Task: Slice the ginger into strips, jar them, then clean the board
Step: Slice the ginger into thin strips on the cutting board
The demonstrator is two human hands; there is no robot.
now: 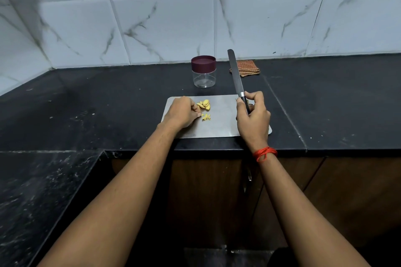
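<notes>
A steel cutting board point(221, 121) lies on the black counter. Yellow ginger slices point(204, 104) sit in a small pile on its left half, with a few thin strips point(206, 117) just in front of them. My left hand point(182, 112) rests on the board beside the ginger, fingers curled, fingertips touching the pieces. My right hand point(252, 115) grips the black handle of a long knife point(235, 76), whose blade points up and away above the board. A clear jar point(204, 75) with a maroon lid on stands behind the board.
A folded brown checked cloth point(246, 68) lies by the tiled wall behind the knife. The black counter point(108, 104) runs left and right, with a lower slab at the near left. Wooden cabinet doors are below the counter edge.
</notes>
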